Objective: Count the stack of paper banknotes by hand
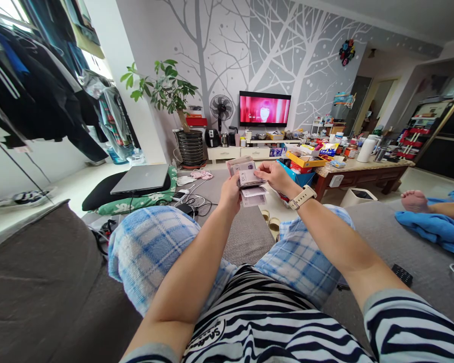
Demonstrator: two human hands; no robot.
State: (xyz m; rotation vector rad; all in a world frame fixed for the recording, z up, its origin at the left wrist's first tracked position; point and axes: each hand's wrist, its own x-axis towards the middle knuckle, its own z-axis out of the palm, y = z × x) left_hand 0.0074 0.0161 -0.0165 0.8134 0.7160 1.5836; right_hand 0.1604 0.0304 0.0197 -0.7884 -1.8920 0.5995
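Note:
A stack of banknotes point(245, 174) is held up between my two hands, above the grey sofa seat. My left hand point(230, 193) grips the stack from its left side, fingers closed round it. At the right edge, my right hand point(274, 176) pinches the top notes between thumb and fingers; a cream watch is on that wrist. Lower notes point(254, 199) fan out beneath the stack. Which single note the right fingertips grip cannot be made out.
A laptop point(140, 179) lies on cushions at the left, near tangled cables point(202, 204). To the right stands a crowded table point(357, 162) with a white thermos point(368, 148). Another person's foot point(415, 200) and a remote point(402, 275) are on the sofa. Slippers point(274, 224) sit on the floor.

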